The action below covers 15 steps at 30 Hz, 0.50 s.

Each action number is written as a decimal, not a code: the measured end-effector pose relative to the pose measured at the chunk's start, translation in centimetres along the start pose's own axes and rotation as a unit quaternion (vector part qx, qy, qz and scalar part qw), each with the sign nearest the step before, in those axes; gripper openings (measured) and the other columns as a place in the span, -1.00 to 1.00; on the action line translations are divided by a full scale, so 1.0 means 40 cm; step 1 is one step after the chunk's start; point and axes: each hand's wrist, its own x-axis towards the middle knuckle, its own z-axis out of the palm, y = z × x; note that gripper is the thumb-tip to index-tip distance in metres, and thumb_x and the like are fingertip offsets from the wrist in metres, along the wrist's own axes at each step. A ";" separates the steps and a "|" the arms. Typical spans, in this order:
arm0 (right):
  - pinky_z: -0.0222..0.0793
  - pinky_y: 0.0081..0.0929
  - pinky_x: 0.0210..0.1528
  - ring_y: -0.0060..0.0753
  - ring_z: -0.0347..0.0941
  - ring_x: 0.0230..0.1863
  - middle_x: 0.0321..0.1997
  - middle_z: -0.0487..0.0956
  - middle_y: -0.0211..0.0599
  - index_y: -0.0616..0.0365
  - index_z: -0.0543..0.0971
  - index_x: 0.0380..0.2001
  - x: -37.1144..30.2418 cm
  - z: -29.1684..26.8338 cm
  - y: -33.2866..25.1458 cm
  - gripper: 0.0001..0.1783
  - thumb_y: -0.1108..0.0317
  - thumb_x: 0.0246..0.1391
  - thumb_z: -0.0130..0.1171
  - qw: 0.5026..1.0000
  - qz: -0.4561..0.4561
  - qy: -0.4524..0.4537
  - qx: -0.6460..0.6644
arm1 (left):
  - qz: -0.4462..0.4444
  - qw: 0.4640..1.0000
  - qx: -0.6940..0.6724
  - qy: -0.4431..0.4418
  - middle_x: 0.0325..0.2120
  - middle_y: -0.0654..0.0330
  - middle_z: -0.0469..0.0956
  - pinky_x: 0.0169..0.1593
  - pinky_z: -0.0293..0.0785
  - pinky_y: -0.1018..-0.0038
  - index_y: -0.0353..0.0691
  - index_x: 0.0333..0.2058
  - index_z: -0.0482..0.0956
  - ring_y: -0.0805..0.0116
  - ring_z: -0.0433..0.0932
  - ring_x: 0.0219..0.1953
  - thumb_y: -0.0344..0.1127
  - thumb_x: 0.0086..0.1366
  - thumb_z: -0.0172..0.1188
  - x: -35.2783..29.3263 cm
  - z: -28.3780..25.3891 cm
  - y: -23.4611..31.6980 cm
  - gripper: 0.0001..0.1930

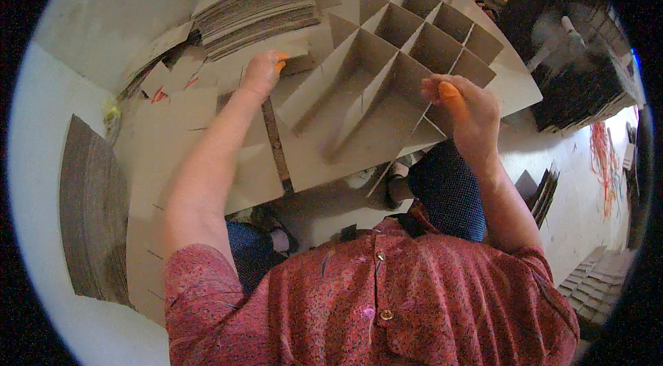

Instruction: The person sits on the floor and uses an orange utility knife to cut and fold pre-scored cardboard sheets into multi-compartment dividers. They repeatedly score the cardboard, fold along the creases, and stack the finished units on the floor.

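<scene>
A partly assembled cardboard divider grid (394,24) of interlocking slotted strips stands on the board in front of me. My right hand (473,114), an orange cover on its thumb, is closed in a pinch at the grid's near right edge. Farther left, my left hand (261,76), with orange on its fingertips, is closed at the edge of a flat cardboard strip (295,50) beside the stack. My fingers partly hide both grips.
Tall stacks of cardboard strips (259,10) stand at the back left. Another stack (93,210) is at far left. Dark bundled cardboard (583,83) sits at right, near red strings (603,166) on the floor. A dark narrow strip (276,148) crosses the board (259,183).
</scene>
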 end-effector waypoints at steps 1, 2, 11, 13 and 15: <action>0.39 -0.59 -0.30 -0.47 0.52 -0.36 -0.42 0.58 -0.23 0.27 0.53 -0.34 -0.005 0.001 0.001 -0.82 0.41 0.03 0.03 1.000 0.016 -0.002 0.010 | -0.026 0.994 0.102 -0.023 -0.60 0.16 0.51 -0.42 0.32 0.47 -0.23 -0.34 0.56 0.39 0.40 -0.57 -0.27 0.06 0.19 -0.005 0.008 0.011 -0.79; 0.39 -0.59 -0.30 -0.47 0.52 -0.37 -0.43 0.58 -0.23 0.28 0.53 -0.34 -0.010 0.004 0.002 -0.82 0.40 0.03 0.03 0.999 0.031 -0.004 0.020 | -0.051 0.977 0.203 -0.045 -0.61 0.15 0.51 -0.43 0.32 0.46 -0.23 -0.34 0.56 0.38 0.40 -0.57 -0.25 0.04 0.21 -0.005 0.009 0.019 -0.78; 0.40 -0.59 -0.30 -0.47 0.50 -0.37 -0.39 0.57 -0.24 0.31 0.52 -0.35 0.023 0.025 -0.015 -0.76 0.32 0.07 0.00 0.969 0.160 -0.013 0.190 | -0.142 0.985 -0.062 0.079 -0.59 0.21 0.50 -0.44 0.34 0.56 -0.19 -0.33 0.59 0.52 0.38 -0.55 -0.35 0.07 0.18 0.077 -0.196 0.088 -0.84; 0.40 -0.59 -0.30 -0.47 0.49 -0.37 -0.40 0.56 -0.22 0.32 0.52 -0.35 0.045 0.030 -0.019 -0.72 0.29 0.08 -0.01 0.935 0.208 -0.010 0.286 | 0.009 0.993 0.015 0.115 -0.51 0.17 0.53 -0.39 0.38 0.56 -0.16 -0.26 0.57 0.50 0.43 -0.52 -0.42 0.09 0.13 0.074 -0.197 0.239 -0.80; 0.41 -0.57 -0.29 -0.47 0.49 -0.36 -0.41 0.55 -0.20 0.33 0.51 -0.35 0.065 0.039 -0.024 -0.69 0.25 0.09 -0.03 0.868 0.251 -0.012 0.429 | 0.161 0.982 -0.026 0.100 -0.38 0.12 0.54 -0.29 0.42 0.52 -0.16 -0.20 0.53 0.39 0.50 -0.40 -0.45 0.09 0.11 0.022 -0.140 0.351 -0.75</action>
